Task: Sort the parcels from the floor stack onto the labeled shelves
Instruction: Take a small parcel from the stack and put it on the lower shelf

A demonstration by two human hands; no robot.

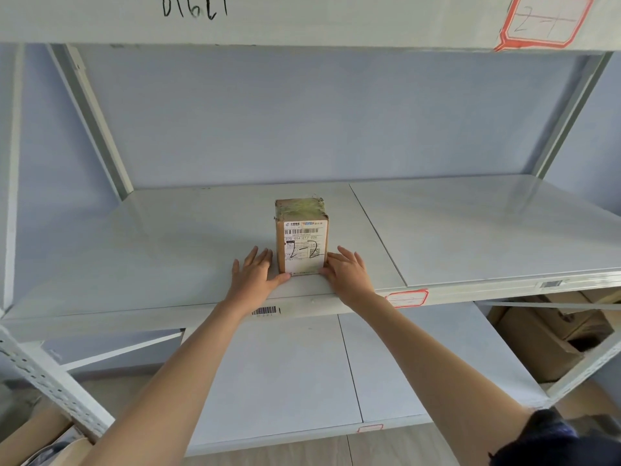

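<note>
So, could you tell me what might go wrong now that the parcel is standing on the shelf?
The parcel stands tall on a narrow base near the shelf's front edge, so a nudge as the left hand and right hand withdraw could tip it off. Its handwritten mark reads like 2-2; the red-bordered label below is too faint to confirm a match.

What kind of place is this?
Probably a parcel storeroom or sorting depot: pale metal shelving with handwritten location stickers, a small labelled parcel standing on it, and more cardboard boxes stored lower right.
</note>
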